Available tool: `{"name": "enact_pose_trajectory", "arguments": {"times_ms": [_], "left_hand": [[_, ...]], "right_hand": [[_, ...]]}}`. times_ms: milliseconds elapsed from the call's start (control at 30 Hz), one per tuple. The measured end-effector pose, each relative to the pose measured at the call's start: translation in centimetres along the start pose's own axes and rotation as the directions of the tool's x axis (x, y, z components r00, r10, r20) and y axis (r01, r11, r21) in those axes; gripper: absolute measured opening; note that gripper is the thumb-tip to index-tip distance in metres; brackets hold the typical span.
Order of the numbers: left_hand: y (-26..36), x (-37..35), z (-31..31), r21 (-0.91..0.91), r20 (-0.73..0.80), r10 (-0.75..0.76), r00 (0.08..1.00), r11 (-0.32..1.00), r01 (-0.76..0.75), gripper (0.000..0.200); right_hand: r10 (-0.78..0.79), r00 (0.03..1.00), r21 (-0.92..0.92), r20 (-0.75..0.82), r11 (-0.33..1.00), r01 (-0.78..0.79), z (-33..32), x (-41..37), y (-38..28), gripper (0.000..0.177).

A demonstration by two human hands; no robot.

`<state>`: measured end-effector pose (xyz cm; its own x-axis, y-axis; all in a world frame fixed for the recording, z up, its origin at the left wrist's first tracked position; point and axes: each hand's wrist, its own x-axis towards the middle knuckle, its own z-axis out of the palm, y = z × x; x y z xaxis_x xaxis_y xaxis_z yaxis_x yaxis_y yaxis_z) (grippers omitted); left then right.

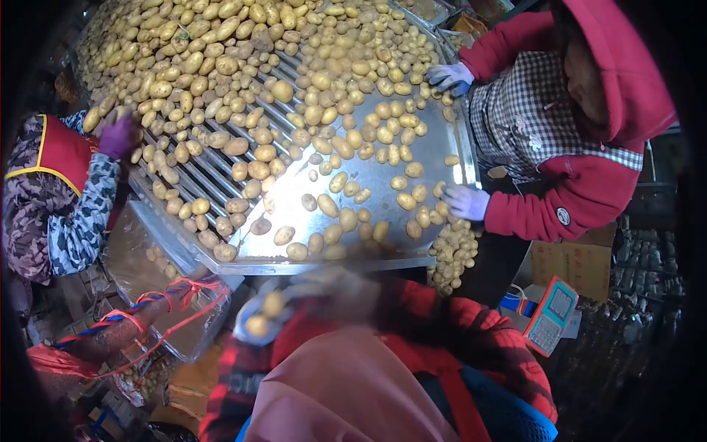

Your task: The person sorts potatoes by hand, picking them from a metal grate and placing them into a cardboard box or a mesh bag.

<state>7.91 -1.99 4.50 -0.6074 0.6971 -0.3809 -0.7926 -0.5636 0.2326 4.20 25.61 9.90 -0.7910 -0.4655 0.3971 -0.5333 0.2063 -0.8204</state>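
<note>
Below the front edge of the metal sorting table, my left hand (254, 313), in a pale glove, holds two potatoes (257, 325). My right hand (331, 286), also gloved, is smeared by motion just beside it at the table's edge; its fingers cannot be made out. Nearest to both hands, loose potatoes (297, 251) lie along the front of the smooth metal surface (291, 199). Farther back, a thick heap of potatoes (199, 62) covers the slatted part of the table.
At the right, a co-worker's two gloved hands (468, 202) touch potatoes by the table rim. On the left, another person's purple glove (118, 136) reaches the heap. Potatoes (451, 258) pile below the right corner. A rope-wrapped post (125, 331) and a scale (552, 317) flank me.
</note>
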Motion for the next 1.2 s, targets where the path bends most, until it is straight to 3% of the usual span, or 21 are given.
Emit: {"name": "enact_pose_trajectory", "arguments": {"times_ms": [33, 67, 133, 200, 233, 267, 300, 333, 367, 400, 467, 533, 567, 600, 667, 733, 800, 867, 1000, 1133, 1200], "left_hand": [[1.2, -3.7, -0.9, -0.491, 0.125, -0.091, 0.988, 0.860, 0.141, 0.051], [2.2, -8.1, -3.1, -0.386, -0.022, -0.053, 0.998, 0.922, 0.040, 0.050], [5.4, -14.1, -3.0, -0.498, -0.320, 0.071, 0.945, 0.836, -0.231, 0.044], [9.7, -17.0, -4.5, -0.315, -0.505, 0.227, 0.833, 0.850, -0.422, 0.040], [11.6, -18.2, -6.8, -0.034, -0.678, 0.339, 0.652, 0.872, -0.488, 0.038], [12.1, -18.1, -9.0, 0.457, -0.711, 0.600, 0.366, 0.791, -0.408, 0.032], [13.4, -19.8, -15.2, 0.816, -0.529, 0.790, 0.310, 0.574, -0.072, 0.031], [14.1, -21.6, -20.0, 0.942, -0.285, 0.895, 0.342, 0.194, 0.275, 0.030], [14.2, -21.1, -17.0, 0.828, -0.559, 0.779, 0.284, 0.508, 0.238, 0.030], [13.3, -21.1, -14.4, 0.823, -0.567, 0.772, 0.287, 0.512, 0.248, 0.030], [10.6, -19.1, -8.1, 0.781, -0.623, 0.494, 0.607, 0.445, 0.438, 0.032], [8.0, -13.7, 1.8, 0.433, -0.732, 0.105, 0.673, 0.834, 0.341, 0.035], [7.0, -11.8, 2.7, 0.448, -0.637, 0.021, 0.771, 0.823, 0.348, 0.038], [6.1, -9.8, 3.4, 0.467, -0.526, -0.066, 0.848, 0.811, 0.353, 0.042], [4.6, -5.2, 5.2, 0.554, -0.495, -0.072, 0.866, 0.741, 0.378, 0.036], [4.4, -0.4, 7.1, 0.733, -0.387, 0.041, 0.921, 0.619, 0.281, 0.033], [4.9, 4.4, 6.5, 0.983, 0.058, 0.266, 0.962, -0.185, -0.008, 0.031], [5.1, 8.7, 10.7, 0.984, -0.120, 0.450, 0.885, 0.172, 0.047, 0.030], [4.0, 12.8, 10.5, 0.831, -0.353, 0.359, 0.864, 0.544, 0.113, 0.031], [2.4, 13.6, 7.6, 0.814, -0.301, 0.359, 0.884, 0.579, 0.042, 0.032], [2.5, 14.2, 7.1, 0.801, -0.294, 0.367, 0.883, 0.599, 0.018, 0.033]], "right_hand": [[0.126, 0.991, -0.136, 0.054, 0.984, -0.117, 0.3, -1.3, 1.0, 0.047], [0.258, 0.962, -0.272, 0.085, 0.935, -0.227, 0.4, -2.0, 1.4, 0.056], [0.389, 0.910, -0.330, 0.145, 0.886, -0.326, 0.7, 0.6, 2.9, 0.066], [0.214, 0.951, -0.441, 0.224, 0.892, -0.097, 2.9, 3.3, 4.5, 0.071], [0.214, 0.951, -0.444, 0.224, 0.891, -0.097, 3.8, 2.8, 5.4, 0.071], [0.167, 0.962, -0.479, 0.214, 0.877, -0.046, 5.0, 1.8, 6.7, 0.071], [0.121, 0.972, -0.512, 0.202, 0.859, 0.000, 6.1, 1.3, 7.2, 0.072], [0.178, 0.960, -0.540, 0.216, 0.841, -0.034, 5.2, 0.1, 6.5, 0.071], [0.225, 0.937, -0.518, 0.268, 0.854, -0.057, 3.0, -1.0, 5.9, 0.070], [0.279, 0.908, -0.497, 0.313, 0.863, -0.093, 0.7, -2.2, 5.0, 0.070], [0.404, 0.876, -0.541, 0.265, 0.814, -0.212, -2.3, -5.1, 3.5, 0.061], [0.670, 0.724, -0.969, 0.166, 0.246, -0.005, -2.5, -7.1, 5.9, 0.041], [0.578, 0.811, -0.708, -0.094, 0.534, -0.463, -5.0, -6.8, 5.9, 0.040], [0.571, 0.730, -0.173, -0.376, 0.730, -0.661, -7.6, -5.8, 6.4, 0.040], [0.568, 0.658, -0.422, -0.495, 0.505, -0.753, -8.8, -3.3, 9.0, 0.038], [0.449, 0.748, -0.529, -0.488, 0.530, -0.663, -9.1, -0.7, 10.6, 0.038], [0.337, 0.824, -0.624, -0.455, 0.540, -0.565, -8.9, 2.4, 11.6, 0.038], [0.354, 0.873, -0.557, -0.335, 0.673, -0.486, -8.5, 5.4, 11.9, 0.038], [0.459, 0.857, -0.738, -0.234, 0.489, -0.464, -6.4, 8.3, 12.9, 0.024], [0.428, 0.865, -0.907, -0.261, 0.197, -0.371, -0.9, 8.6, 18.1, 0.025], [0.590, 0.794, -0.935, -0.147, 0.180, -0.306, -1.3, 9.8, 18.4, 0.023]]}}
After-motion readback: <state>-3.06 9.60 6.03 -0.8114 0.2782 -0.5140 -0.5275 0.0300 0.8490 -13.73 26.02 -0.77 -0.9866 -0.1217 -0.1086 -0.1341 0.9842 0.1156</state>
